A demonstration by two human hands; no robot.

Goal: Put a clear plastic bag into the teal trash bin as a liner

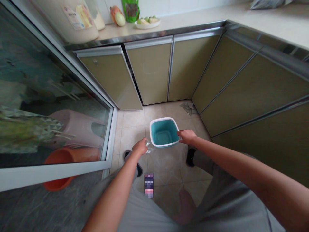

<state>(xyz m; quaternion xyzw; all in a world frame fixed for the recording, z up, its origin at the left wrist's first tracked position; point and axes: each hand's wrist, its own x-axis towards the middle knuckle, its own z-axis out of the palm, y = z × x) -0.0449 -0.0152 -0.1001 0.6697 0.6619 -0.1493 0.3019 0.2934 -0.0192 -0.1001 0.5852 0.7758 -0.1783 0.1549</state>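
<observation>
A teal square bin with a white rim [163, 119] is in front of me, low over the tiled floor; whether its base touches the tiles is hidden. Nothing shows inside it. At its right edge, my right hand [187, 137] is closed on the rim. Just left of the bin, my left hand [140, 147] is closed around a crumpled, whitish see-through piece [149, 150], which looks like thin plastic. Part of that piece hangs out below the fingers, close to the bin's left side.
Cabinet doors [149, 71] run along the back and right, the leftmost standing ajar. A grey cloth [189, 108] lies in the corner. On the counter are a large jar [72, 19], onions [118, 16] and a plate [147, 25]. A glass door [109, 135] stands left, near an orange bucket [59, 156].
</observation>
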